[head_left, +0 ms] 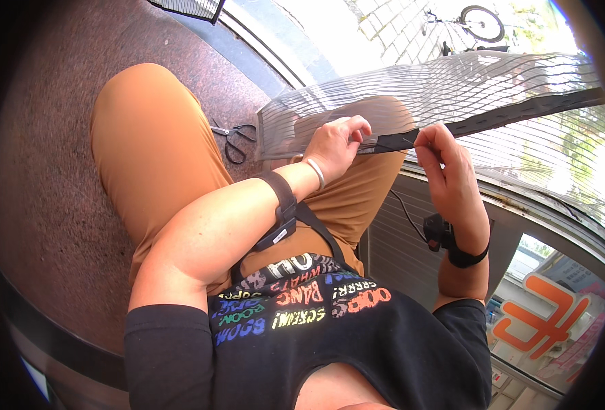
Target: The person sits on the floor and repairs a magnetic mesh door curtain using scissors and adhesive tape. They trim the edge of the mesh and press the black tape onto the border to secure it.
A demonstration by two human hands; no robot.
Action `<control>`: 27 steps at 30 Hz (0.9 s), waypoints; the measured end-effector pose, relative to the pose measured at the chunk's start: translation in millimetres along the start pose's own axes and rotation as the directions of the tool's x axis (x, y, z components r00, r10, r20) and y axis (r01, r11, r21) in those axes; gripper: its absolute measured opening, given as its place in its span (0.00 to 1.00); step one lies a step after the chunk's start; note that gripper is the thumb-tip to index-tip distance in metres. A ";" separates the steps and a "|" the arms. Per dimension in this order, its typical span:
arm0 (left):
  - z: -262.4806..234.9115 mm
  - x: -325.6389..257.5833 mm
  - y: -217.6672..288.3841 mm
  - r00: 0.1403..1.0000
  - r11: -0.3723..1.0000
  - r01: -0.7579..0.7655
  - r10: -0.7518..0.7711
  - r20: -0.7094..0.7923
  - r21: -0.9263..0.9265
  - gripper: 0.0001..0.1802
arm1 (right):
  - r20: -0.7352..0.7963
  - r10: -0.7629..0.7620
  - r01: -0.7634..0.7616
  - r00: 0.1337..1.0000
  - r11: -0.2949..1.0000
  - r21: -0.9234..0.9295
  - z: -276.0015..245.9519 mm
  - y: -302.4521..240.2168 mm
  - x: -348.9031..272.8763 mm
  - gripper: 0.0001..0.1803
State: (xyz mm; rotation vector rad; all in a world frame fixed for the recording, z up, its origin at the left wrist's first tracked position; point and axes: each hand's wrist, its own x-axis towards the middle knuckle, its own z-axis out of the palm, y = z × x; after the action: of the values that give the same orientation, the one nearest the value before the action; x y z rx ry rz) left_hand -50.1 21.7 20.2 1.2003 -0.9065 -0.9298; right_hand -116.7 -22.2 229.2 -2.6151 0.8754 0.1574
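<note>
A see-through grey striped mesh sheet (pixel 480 85) lies across my right knee and stretches away to the right. Along its near edge runs a black strip (pixel 521 114). My left hand (pixel 334 147) is closed on this edge, thumb and fingers curled at the strip's left part. Close by on the right, my right hand (pixel 447 166) is raised at the strip with thumb and forefinger pinched. Whatever it pinches is too small to make out. A thin, light line shows on the strip between the hands. Black-handled scissors (pixel 235 142) lie on the floor beside the mesh.
Reddish-brown speckled stone floor (pixel 50 164) spreads to the left. A door track (pixel 265 41) runs behind the mesh, with a bicycle (pixel 480 26) outside on paving. On the right stands a glass panel with an orange sign (pixel 540 318). A dark mesh piece (pixel 192 8) is at the top.
</note>
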 end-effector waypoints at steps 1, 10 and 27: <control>-0.7 -2.1 0.0 0.992 0.988 -0.126 0.127 -0.005 0.089 0.12 | -0.015 0.007 -0.007 1.000 1.000 0.015 0.2 1.4 -0.5 0.02; -3.1 -6.5 -5.6 0.908 0.847 -0.419 0.402 0.121 0.327 0.23 | -0.152 0.025 -0.014 0.988 0.997 0.073 0.1 10.0 -3.7 0.01; 3.9 -12.9 2.8 0.825 0.740 -0.562 0.470 0.313 0.370 0.20 | -0.369 -0.009 0.076 0.929 0.983 0.167 -10.3 8.6 -22.2 0.04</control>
State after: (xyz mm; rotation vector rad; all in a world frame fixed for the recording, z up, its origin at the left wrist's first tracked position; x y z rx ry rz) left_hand -58.0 32.7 22.5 1.1439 -1.5934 -0.3855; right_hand -139.8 -20.1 240.9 -2.5288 0.9020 -0.4186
